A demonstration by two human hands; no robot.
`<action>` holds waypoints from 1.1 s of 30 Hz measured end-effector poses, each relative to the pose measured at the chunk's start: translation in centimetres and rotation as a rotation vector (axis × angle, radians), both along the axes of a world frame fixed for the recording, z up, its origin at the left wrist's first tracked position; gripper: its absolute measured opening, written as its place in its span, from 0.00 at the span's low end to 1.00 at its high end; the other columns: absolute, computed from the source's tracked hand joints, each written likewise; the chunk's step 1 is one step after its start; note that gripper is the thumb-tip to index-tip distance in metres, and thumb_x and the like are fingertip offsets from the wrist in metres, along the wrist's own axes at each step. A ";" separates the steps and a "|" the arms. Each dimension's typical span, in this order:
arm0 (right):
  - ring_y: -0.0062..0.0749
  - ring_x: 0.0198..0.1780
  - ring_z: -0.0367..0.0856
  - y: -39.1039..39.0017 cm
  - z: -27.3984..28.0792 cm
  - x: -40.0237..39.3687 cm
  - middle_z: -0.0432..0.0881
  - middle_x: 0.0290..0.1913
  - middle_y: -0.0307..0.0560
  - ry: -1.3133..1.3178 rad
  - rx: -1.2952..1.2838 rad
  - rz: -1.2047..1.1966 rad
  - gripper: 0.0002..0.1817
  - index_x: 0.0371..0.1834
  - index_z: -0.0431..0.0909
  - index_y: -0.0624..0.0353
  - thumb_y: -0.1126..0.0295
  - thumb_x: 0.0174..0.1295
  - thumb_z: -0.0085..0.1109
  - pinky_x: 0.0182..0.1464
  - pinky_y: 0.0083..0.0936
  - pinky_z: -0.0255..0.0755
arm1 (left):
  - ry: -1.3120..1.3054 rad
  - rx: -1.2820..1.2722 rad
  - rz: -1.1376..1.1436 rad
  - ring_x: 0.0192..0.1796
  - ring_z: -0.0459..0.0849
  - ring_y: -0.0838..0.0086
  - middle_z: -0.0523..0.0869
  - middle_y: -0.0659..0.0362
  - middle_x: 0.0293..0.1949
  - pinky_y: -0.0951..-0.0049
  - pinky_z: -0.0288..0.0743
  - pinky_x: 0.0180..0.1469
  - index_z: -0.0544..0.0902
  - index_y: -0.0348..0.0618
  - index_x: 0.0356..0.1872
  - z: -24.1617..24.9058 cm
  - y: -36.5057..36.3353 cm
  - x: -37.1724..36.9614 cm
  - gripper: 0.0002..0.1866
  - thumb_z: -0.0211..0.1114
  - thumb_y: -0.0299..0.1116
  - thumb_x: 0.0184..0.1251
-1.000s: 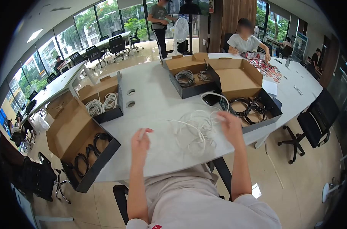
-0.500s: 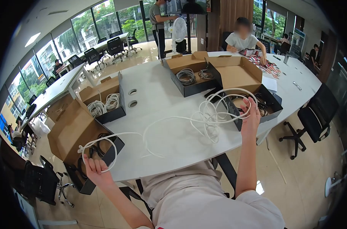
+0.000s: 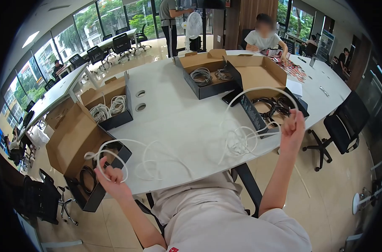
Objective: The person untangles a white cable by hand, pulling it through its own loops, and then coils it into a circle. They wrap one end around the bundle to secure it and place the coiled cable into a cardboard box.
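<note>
Right hand (image 3: 292, 130) is shifted farther outward; white cable (image 3: 264, 87) is pinched there and by left hand (image 3: 114, 178), tangle (image 3: 240, 142) slack between, nearer right.

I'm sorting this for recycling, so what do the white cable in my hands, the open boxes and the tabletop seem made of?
White cable: probably smooth plastic sheathing, judging by its even, rounded loops; the core is hidden.
Boxes: likely cardboard, brown inside and dark outside, with folded flaps.
Tabletop: perhaps laminate, smooth and evenly white.
</note>
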State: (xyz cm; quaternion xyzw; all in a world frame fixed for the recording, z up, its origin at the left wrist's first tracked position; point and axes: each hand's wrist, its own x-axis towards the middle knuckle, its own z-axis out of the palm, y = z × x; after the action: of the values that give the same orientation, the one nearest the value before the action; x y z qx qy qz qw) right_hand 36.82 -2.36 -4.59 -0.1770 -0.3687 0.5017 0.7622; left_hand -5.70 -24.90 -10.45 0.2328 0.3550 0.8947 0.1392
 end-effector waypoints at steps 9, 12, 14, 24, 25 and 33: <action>0.10 0.17 0.48 -1.5 0.5 -1.2 0.55 0.19 0.28 0.146 0.077 -0.370 0.13 0.45 0.75 0.63 0.63 0.73 0.50 0.18 0.14 0.43 | 0.367 -0.464 0.034 0.23 0.57 0.87 0.65 0.69 0.20 0.84 0.49 0.26 0.79 0.36 0.46 -0.5 2.3 1.9 0.17 0.47 0.39 0.79; 0.11 0.17 0.50 -1.4 0.2 -2.0 0.56 0.19 0.28 0.143 0.116 -0.430 0.13 0.47 0.74 0.62 0.62 0.73 0.50 0.18 0.15 0.44 | 0.308 -0.490 0.043 0.27 0.64 0.87 0.70 0.67 0.26 0.85 0.58 0.31 0.78 0.36 0.50 -0.7 1.8 1.0 0.13 0.48 0.34 0.78; 0.11 0.18 0.51 -0.8 -0.2 -3.0 0.56 0.19 0.28 0.070 0.039 -0.348 0.13 0.47 0.73 0.61 0.62 0.73 0.50 0.18 0.15 0.44 | 0.410 -0.505 0.235 0.38 0.72 0.79 0.75 0.62 0.36 0.80 0.65 0.42 0.76 0.37 0.53 -1.3 2.6 1.3 0.13 0.51 0.30 0.74; 0.09 0.18 0.49 -1.8 -1.0 -6.7 0.55 0.19 0.27 -0.069 -0.002 0.050 0.10 0.43 0.74 0.58 0.63 0.74 0.48 0.19 0.15 0.42 | 1.298 -0.583 -0.021 0.57 0.76 0.50 0.79 0.43 0.54 0.56 0.67 0.61 0.74 0.33 0.57 3.1 7.1 16.1 0.22 0.60 0.33 0.65; 0.09 0.17 0.49 -1.8 -0.9 -6.9 0.55 0.18 0.27 -0.074 -0.002 0.060 0.10 0.43 0.74 0.58 0.63 0.74 0.48 0.19 0.15 0.42 | 1.343 -0.567 -0.155 0.55 0.78 0.50 0.80 0.43 0.53 0.57 0.70 0.58 0.75 0.33 0.56 3.3 8.0 18.1 0.21 0.61 0.34 0.65; 0.07 0.18 0.52 -0.9 -1.8 -6.5 0.61 0.18 0.26 -0.281 -0.001 -0.069 0.10 0.41 0.77 0.60 0.65 0.72 0.51 0.20 0.14 0.44 | 0.942 -0.512 -0.786 0.20 0.70 0.77 0.72 0.65 0.19 0.74 0.66 0.26 0.79 0.37 0.47 -0.3 13.6 20.2 0.14 0.55 0.38 0.74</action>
State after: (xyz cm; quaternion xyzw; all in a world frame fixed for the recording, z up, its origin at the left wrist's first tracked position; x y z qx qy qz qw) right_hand 30.32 -3.28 -6.44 -0.2585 -0.4652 0.4459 0.7197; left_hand 14.50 -11.26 -10.77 0.6706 0.4680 0.4674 0.3359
